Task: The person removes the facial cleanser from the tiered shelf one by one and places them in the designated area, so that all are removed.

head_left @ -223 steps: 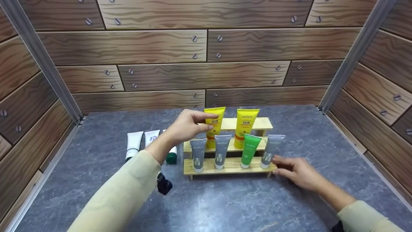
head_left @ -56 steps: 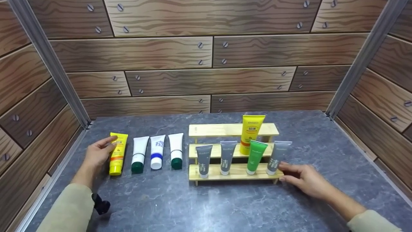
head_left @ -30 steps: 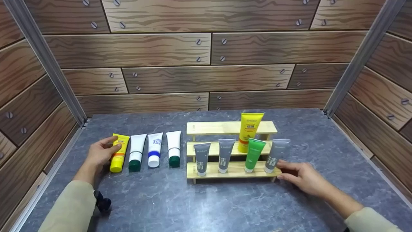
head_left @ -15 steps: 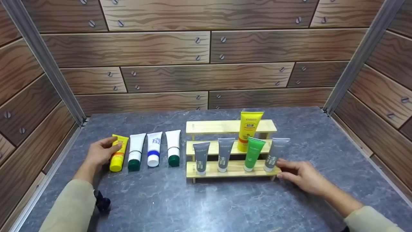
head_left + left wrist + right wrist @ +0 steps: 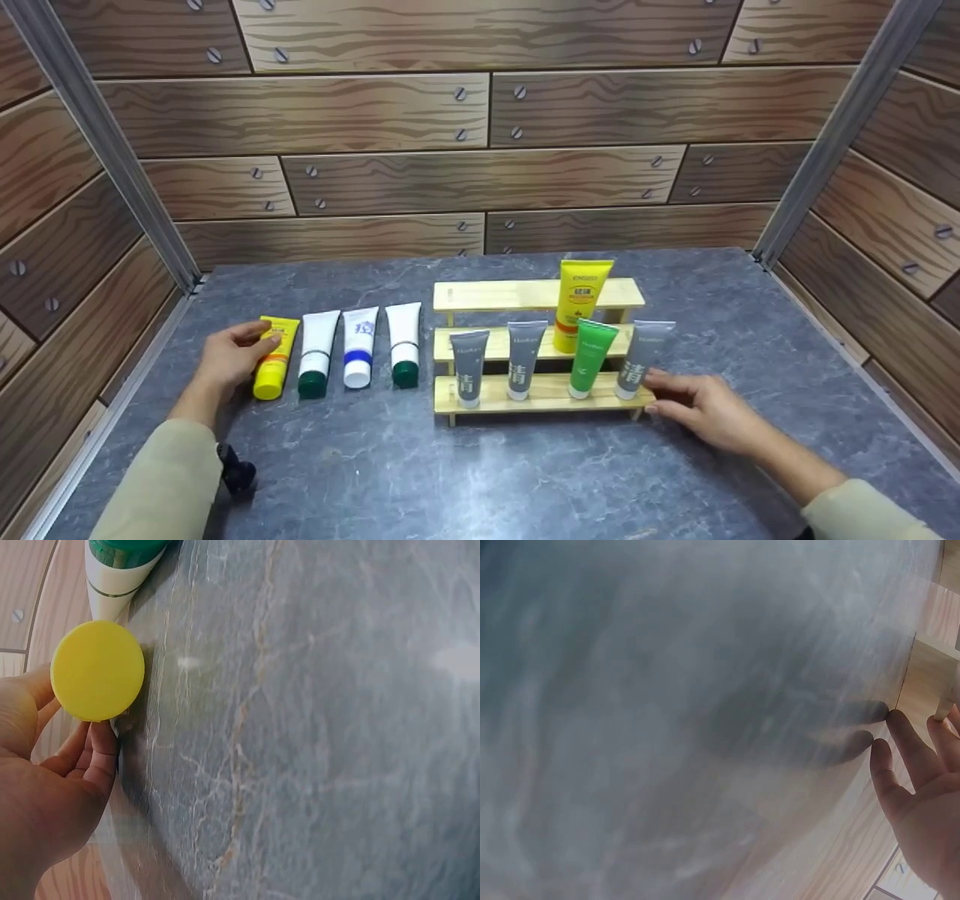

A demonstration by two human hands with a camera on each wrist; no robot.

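Beside white tubes [image 5: 361, 341], your left hand [image 5: 229, 357] grips a yellow tube [image 5: 274, 365]. Your relaxed right hand [image 5: 709, 412] touches the tiered wooden rack [image 5: 499, 296].

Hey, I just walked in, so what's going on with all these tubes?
A person's left hand holds a yellow tube, just left of three white tubes lying on the table. Their right hand is at the right end of a wooden rack. Another yellow tube stands on its middle shelf, with three gray tubes and a green one on the bottom shelf.
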